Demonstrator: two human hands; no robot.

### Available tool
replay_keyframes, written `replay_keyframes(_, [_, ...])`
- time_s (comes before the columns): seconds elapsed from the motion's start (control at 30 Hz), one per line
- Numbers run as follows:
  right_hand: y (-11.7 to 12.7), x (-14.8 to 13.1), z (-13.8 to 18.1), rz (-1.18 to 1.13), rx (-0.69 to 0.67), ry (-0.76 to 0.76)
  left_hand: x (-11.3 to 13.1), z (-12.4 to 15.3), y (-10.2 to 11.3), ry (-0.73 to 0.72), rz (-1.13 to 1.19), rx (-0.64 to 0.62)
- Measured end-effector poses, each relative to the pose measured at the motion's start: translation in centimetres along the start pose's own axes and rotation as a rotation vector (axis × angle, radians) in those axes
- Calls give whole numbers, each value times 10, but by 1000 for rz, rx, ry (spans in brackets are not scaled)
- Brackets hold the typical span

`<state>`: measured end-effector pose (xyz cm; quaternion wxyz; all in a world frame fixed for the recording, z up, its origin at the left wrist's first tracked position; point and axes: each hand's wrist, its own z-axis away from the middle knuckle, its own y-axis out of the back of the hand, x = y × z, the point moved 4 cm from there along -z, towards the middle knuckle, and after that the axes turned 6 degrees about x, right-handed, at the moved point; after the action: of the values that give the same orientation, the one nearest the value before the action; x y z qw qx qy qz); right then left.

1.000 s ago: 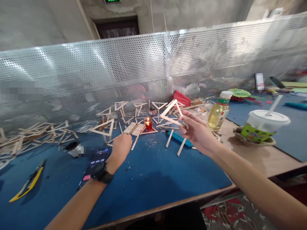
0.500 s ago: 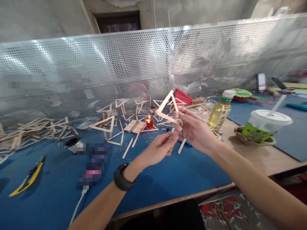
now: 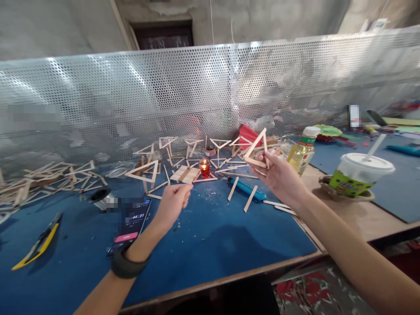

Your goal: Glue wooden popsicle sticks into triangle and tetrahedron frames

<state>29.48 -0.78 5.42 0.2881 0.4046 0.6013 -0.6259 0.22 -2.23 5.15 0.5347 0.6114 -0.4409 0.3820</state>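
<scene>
In my right hand (image 3: 278, 175) I hold a triangle frame of wooden craft sticks (image 3: 255, 145), raised above the table with its tip up. My left hand (image 3: 173, 202) is closed over the blue table, near a stick frame (image 3: 142, 170); its fingertips are turned away, so what they hold, if anything, is hidden. Between the hands and farther back, a lit candle in a red glass (image 3: 204, 168) stands beside some flat craft sticks (image 3: 184, 174). Loose sticks (image 3: 250, 199) lie below my right hand, near a blue utility knife (image 3: 247, 189).
More stick frames (image 3: 219, 143) stand along the perforated metal screen (image 3: 164, 96), and others are piled at left (image 3: 33, 181). A phone (image 3: 131, 223), a yellow cutter (image 3: 41, 245) and a tape roll (image 3: 102, 199) lie at left. A bottle (image 3: 300, 153) and a lidded cup (image 3: 356, 175) stand at right.
My hands have parted. The left moved left and down to the table, where two loose sticks lay; the right carried the triangle frame rightward.
</scene>
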Motion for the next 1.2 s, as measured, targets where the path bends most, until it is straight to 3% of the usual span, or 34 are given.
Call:
replay_keyframes(0.07, [7, -4, -3, 18, 48, 51, 6, 0, 21, -125, -227, 159])
replay_keyframes(0.17, [19, -4, -5, 55, 123, 61, 28, -3, 49, -473, -620, 417])
replay_keyframes(0.27, [28, 1, -4, 140, 168, 23, 52, -15, 67, -734, -894, 571])
replay_keyframes(0.4, [36, 6, -1, 316, 152, 43, 78, -43, 89, -732, -1052, 738])
replay_keyframes(0.47, [39, 9, -1, 407, 120, 31, 85, -54, 93, -675, -1091, 747])
replay_keyframes(0.57, [43, 18, 0, 525, 23, -38, 74, -64, 80, -562, -1191, 574])
replay_keyframes(0.7, [44, 35, 5, 727, -125, -155, 18, -61, 32, -449, -1340, 77])
replay_keyframes(0.73, [43, 39, 7, 790, -162, -168, 3, -57, 20, -437, -1345, 4])
replay_keyframes(0.77, [41, 42, 9, 847, -204, -173, -9, -53, 9, -412, -1334, -21])
replay_keyframes(0.83, [36, 47, 12, 934, -318, -166, -23, -43, -15, -515, -1233, -84])
replay_keyframes(0.97, [22, 51, 15, 988, -524, -112, -26, -24, -63, -687, -924, -291])
replay_keyframes(1.07, [16, 55, 14, 1103, -539, -91, -26, -19, -92, -729, -883, -401])
replay_keyframes(1.2, [11, 62, 21, 1283, -520, -69, -35, -28, -107, -695, -908, -357])
